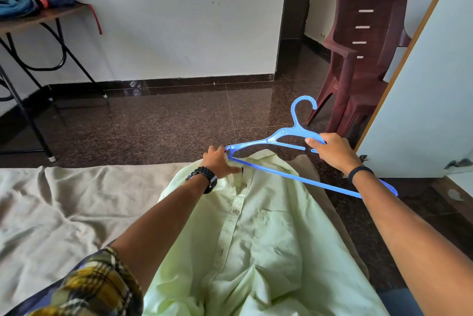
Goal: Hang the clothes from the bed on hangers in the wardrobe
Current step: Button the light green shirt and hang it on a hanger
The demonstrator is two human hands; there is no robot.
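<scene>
Rolled plaid sleeve (97, 282) at the lower left edge is the nearest item, on the person's left arm. Beyond it, a pale green button-front shirt (256, 234) lies face up on the bed (51, 213), which is covered with a rumpled beige sheet; the shirt's long axis runs from the near edge of the view away toward the floor, collar at the far end, close to the bed's far edge. Left hand (220, 161), wearing a dark braided wristband, rests at the collar with its fingers curled on the fabric beside the neck opening; its grip on the collar is closed, and it touches the left tip of the hanger. Blue plastic hanger (284, 136) is held above the collar area, its hook pointing up and away from the camera, its long bar running from the left hand down to the right, passing under the right wrist. Right hand (332, 149), with a black band on the wrist, has its grip closed round the hanger's right shoulder arm, thumb on top. Dark polished floor (166, 116) lies beyond the bed. Brown plastic chair (363, 54) stands at the right by a white wardrobe door (430, 90). Folding tabletop (38, 17) at upper left carries bags
</scene>
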